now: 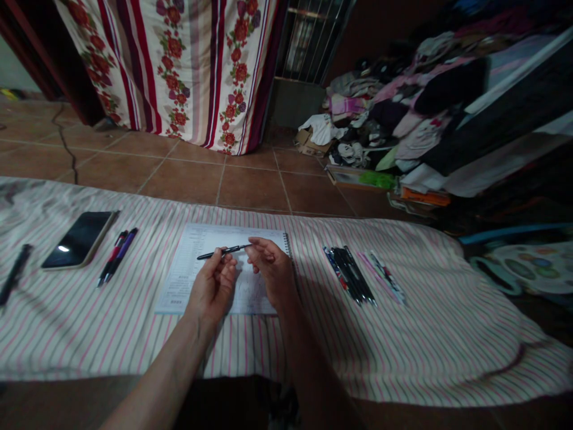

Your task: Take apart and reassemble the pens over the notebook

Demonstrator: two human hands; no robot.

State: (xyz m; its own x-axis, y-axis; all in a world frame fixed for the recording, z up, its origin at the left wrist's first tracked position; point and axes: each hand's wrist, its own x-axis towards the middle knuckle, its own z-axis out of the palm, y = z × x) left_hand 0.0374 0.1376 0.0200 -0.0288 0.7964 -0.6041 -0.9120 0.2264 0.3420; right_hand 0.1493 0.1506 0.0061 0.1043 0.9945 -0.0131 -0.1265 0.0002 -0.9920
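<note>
A black pen lies slantwise above an open spiral notebook. My left hand grips its barrel between thumb and fingers, palm turned up. At the pen's thin right end, my right hand has thumb and forefinger closed around the tip; whether a separate small part sits there is too small to make out. Both hands are raised over the notebook's printed and drawn page. To the right of the notebook lies a row of dark pens, with pink and patterned pens beside it.
A striped cloth covers the low surface. On the left are a smartphone, red and purple pens and a dark stick-like object. Beyond are a tiled floor, a floral curtain and heaped clothes.
</note>
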